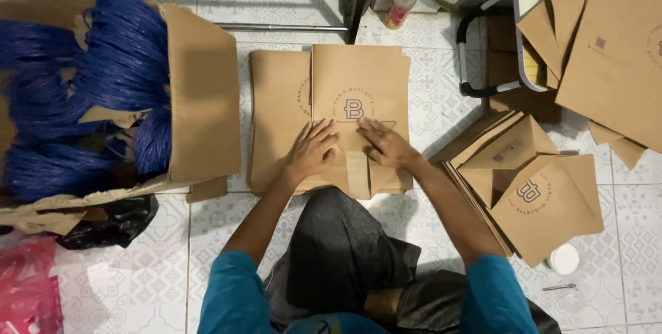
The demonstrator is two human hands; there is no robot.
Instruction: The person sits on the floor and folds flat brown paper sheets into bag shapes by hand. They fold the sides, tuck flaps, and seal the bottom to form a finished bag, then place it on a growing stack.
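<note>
pressing flat with spread fingers, the left hand (312,149) and right hand (387,145) lie on the brown paper bag (358,82), on the tiled floor (207,230) between a box of blue cord (76,93) and folded bags (545,203).

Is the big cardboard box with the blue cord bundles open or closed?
Open: the cardboard box's flap is folded outward, and the blue cord bundles inside are in plain sight.

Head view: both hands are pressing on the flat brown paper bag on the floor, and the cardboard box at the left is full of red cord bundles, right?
Not quite: the head view shows blue cord bundles in the cardboard box, not red. Both the left hand and right hand do press on the brown paper bag.
</note>
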